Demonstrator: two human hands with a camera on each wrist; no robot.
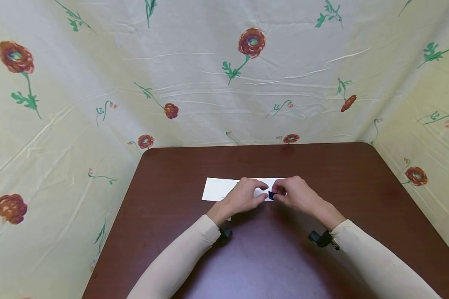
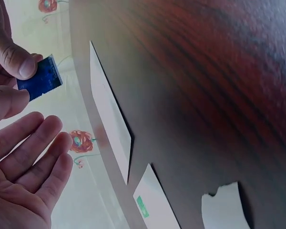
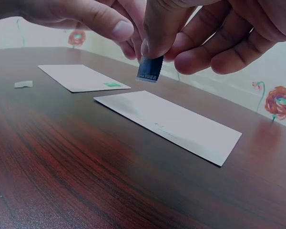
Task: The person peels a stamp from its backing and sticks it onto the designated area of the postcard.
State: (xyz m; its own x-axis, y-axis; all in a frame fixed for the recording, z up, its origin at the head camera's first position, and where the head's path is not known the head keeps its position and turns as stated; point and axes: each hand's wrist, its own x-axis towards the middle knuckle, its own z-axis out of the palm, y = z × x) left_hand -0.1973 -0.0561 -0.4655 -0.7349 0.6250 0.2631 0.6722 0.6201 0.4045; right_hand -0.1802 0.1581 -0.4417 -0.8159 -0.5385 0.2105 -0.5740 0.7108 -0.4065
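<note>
My right hand [image 1: 299,193] pinches a small dark blue postage stamp [image 3: 150,68] with toothed edges between thumb and forefinger. The stamp is raised over a white envelope [image 3: 181,129] lying flat on the table. Close beside it, my left hand [image 1: 244,194] has its fingers spread and loosely bent, holding nothing. In the left wrist view the left thumb overlaps the lower edge of the stamp [image 2: 40,78]; the right wrist view shows that thumb apart from it. A second white envelope [image 3: 78,78] lies to the left, a green stamp [image 3: 113,84] at its corner.
A small torn piece of white paper [image 3: 23,84] lies left of the envelopes, partly hidden behind my left wrist in the head view. The dark brown table [image 1: 172,174] is bordered by a pale flowered cloth [image 1: 202,83] at the back and sides.
</note>
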